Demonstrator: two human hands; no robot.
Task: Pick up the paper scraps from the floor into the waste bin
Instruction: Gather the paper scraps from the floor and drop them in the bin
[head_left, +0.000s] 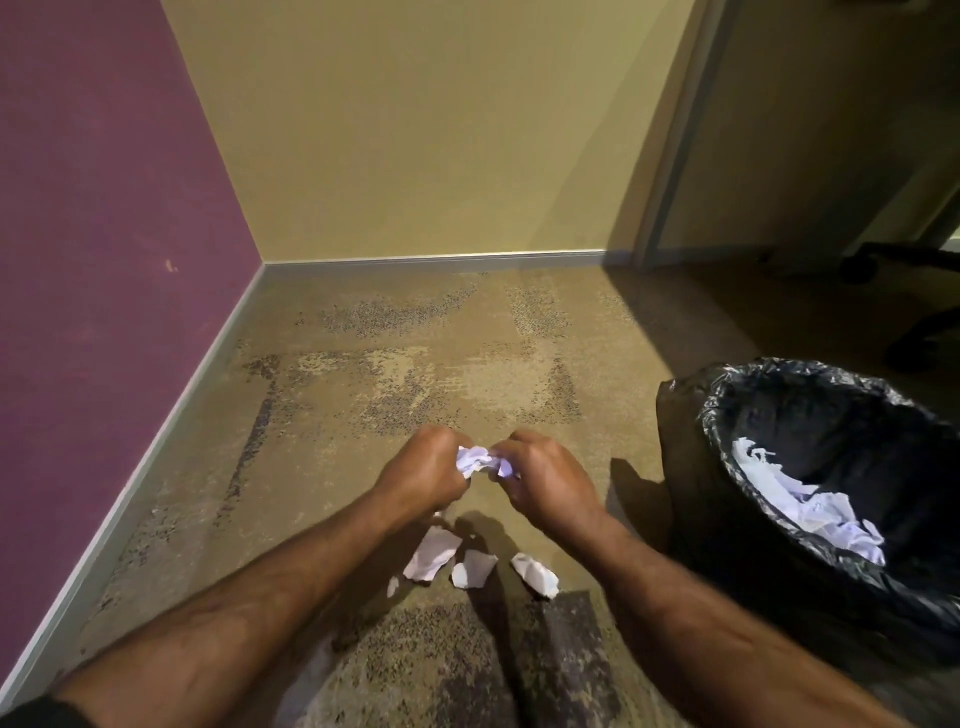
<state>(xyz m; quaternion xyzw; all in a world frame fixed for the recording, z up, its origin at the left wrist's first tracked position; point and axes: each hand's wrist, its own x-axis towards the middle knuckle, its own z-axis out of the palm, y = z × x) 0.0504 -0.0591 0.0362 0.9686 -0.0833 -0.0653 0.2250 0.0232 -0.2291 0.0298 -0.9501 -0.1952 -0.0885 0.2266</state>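
above speckled carpet, left hand (423, 470) and right hand (545, 475) gripping crumpled white paper (480, 460), flat scraps (434, 553) below

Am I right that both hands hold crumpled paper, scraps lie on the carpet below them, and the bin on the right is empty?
Not quite. The head view shows the bin already holds white paper. The rest stands: both hands grip crumpled paper, with scraps below.

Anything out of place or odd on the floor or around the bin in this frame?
Yes: torn white paper scraps lie loose on the carpet below the hands. The left hand and right hand grip a crumpled wad between them. The black-lined waste bin stands upright with paper already inside.
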